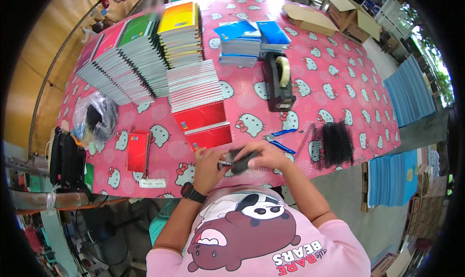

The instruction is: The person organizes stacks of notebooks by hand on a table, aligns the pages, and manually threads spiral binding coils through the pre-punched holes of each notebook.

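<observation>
At the table's near edge my two hands work close together. My right hand point(270, 156) has its fingers closed around a dark grey rounded block point(240, 164), whose exact kind I cannot make out. Close by on its left is my left hand point(209, 166), fingers bent and closed toward a small light and dark piece beside the block. What it grips is mostly hidden. From under my right hand a thin dark spiral coil point(264, 169) seems to stick out. Just beyond my left fingertips lies the nearest red notebook point(210, 135) of a fanned row.
Stacks of spiral notebooks, yellow point(179, 18), green point(138, 30) and pink point(110, 42), stand at the far left. Blue-covered books point(240, 42) and a tape dispenser point(280, 83) are farther back. Blue-handled pliers point(282, 145) and black spiral coils point(336, 144) lie rightward; a red notebook point(137, 152) lies left.
</observation>
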`<action>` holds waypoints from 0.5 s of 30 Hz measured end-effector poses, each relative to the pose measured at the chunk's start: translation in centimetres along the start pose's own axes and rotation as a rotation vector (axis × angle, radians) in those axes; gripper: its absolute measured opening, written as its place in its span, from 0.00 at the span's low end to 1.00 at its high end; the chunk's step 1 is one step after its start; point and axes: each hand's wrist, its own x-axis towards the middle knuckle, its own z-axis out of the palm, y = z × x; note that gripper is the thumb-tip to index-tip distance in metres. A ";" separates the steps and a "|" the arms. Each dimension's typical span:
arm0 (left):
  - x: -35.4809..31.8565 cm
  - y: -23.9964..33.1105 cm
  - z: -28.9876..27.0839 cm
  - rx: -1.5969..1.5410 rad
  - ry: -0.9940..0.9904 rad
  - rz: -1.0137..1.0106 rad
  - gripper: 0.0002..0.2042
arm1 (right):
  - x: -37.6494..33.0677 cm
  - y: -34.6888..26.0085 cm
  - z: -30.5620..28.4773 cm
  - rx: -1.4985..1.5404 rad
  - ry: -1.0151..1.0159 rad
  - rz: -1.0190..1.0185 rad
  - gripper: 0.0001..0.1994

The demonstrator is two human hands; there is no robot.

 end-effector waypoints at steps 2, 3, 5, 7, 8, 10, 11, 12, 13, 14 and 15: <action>0.1 -0.5 0.5 -0.013 0.013 -0.041 0.23 | 0.3 0.4 0.4 -0.247 0.013 0.020 0.19; 0.3 -0.1 0.3 -0.023 0.003 -0.041 0.24 | 0.4 1.3 -0.3 -0.335 0.065 0.098 0.20; 0.4 0.5 -0.9 -0.015 0.116 -0.052 0.26 | 0.5 1.0 -0.9 -0.350 0.110 0.156 0.20; -0.2 -0.6 -1.6 -0.102 0.190 -0.084 0.23 | 0.2 0.0 -0.2 -0.180 0.064 0.053 0.20; -0.4 -1.4 -1.9 -0.109 0.184 -0.048 0.23 | 0.3 0.1 0.4 -0.074 0.025 -0.033 0.20; -0.5 -2.7 -2.1 -0.144 0.075 -0.104 0.18 | 0.5 1.1 1.2 -0.133 0.036 -0.014 0.20; -0.3 -2.9 -2.0 -0.145 0.067 -0.073 0.18 | 0.6 1.5 1.1 -0.177 0.017 0.020 0.20; -0.2 -3.0 -2.0 -0.167 0.031 -0.133 0.15 | 0.7 1.7 0.7 -0.184 0.036 0.005 0.20; 0.1 -3.0 -2.1 -0.187 0.003 -0.191 0.12 | 0.8 1.5 0.1 -0.237 0.050 0.107 0.20; 0.0 -3.0 -2.1 -0.183 0.006 -0.166 0.12 | 0.8 1.2 -0.5 -0.289 0.068 0.210 0.19; -0.1 -3.1 -2.1 -0.193 -0.007 -0.205 0.11 | 0.4 1.2 0.1 -0.089 0.094 0.088 0.18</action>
